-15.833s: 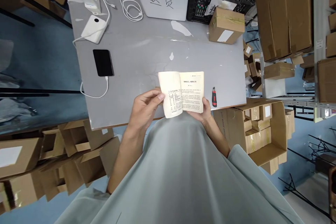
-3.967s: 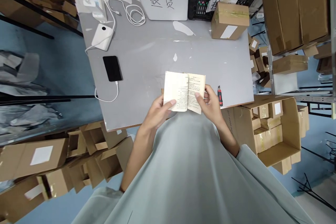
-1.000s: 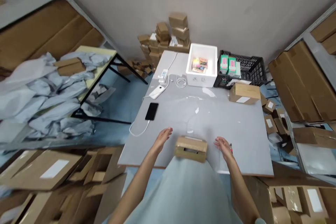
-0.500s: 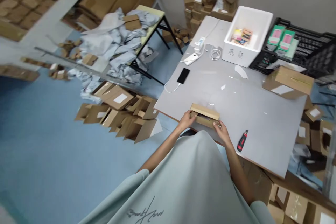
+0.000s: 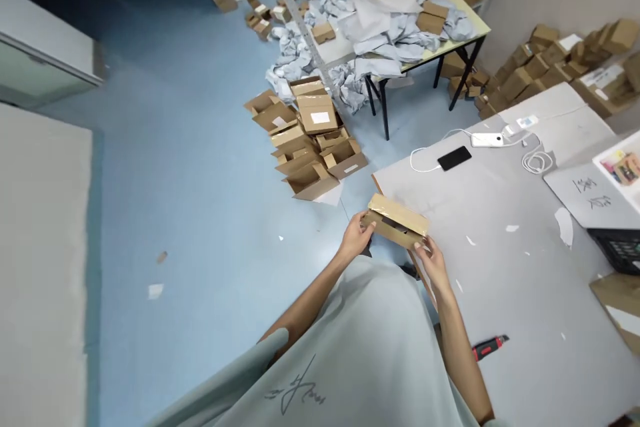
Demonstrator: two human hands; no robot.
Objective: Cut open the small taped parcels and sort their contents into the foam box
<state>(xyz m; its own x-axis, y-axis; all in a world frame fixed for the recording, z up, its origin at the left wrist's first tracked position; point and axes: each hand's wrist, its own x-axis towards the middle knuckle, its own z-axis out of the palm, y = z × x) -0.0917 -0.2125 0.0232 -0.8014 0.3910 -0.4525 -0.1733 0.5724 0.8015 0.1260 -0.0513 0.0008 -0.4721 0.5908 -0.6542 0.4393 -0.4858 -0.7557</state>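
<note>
A small cardboard box (image 5: 400,214) is held in front of my body, near the left edge of the grey table (image 5: 520,213). Its top shows a dark gap between the flaps, and what lies inside is too dark to make out. My left hand (image 5: 356,235) grips the box's left end, thumb on the near side. At the right end, my right hand (image 5: 431,259) holds it with thumb and fingers. A red and black utility knife (image 5: 490,347) lies on the table beside my right forearm.
Opened cardboard boxes (image 5: 315,147) stand on the blue floor ahead and left. Beyond them, a yellow table (image 5: 477,17) bears crumpled paper. A black phone (image 5: 454,158), cables and a white foam box (image 5: 590,197) are on the grey table.
The view has swung left, showing more floor. Both hands have kept their hold on the box, which has moved off the tabletop to over the table's left edge.
</note>
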